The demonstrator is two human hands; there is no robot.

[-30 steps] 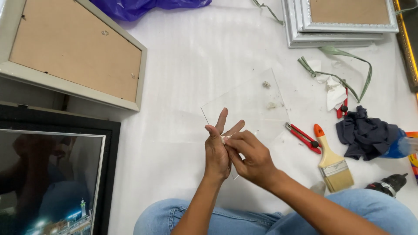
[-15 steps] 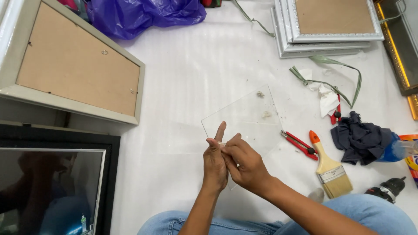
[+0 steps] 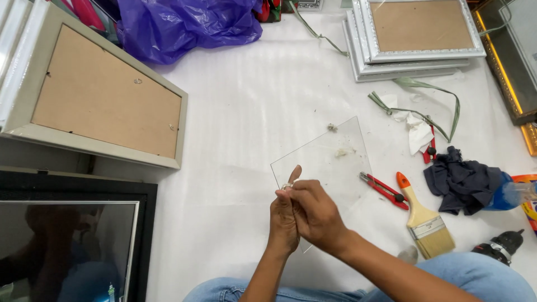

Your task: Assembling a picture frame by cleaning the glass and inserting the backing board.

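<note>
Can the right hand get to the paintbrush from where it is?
Probably yes. The right hand is clasped against the left hand over the glass sheet, and the paintbrush lies on bare white cloth to its right. Only the red cutter lies between them, flat.

Glass pane's (image 3: 330, 162) near corner behind clasped fingers (image 3: 295, 173).

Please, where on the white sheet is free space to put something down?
Free: the white sheet between the beige-backed frame, the purple plastic bag and the clear glass pane. Crowded: right side, around the red cutter, wooden paintbrush and dark cloth.
</note>
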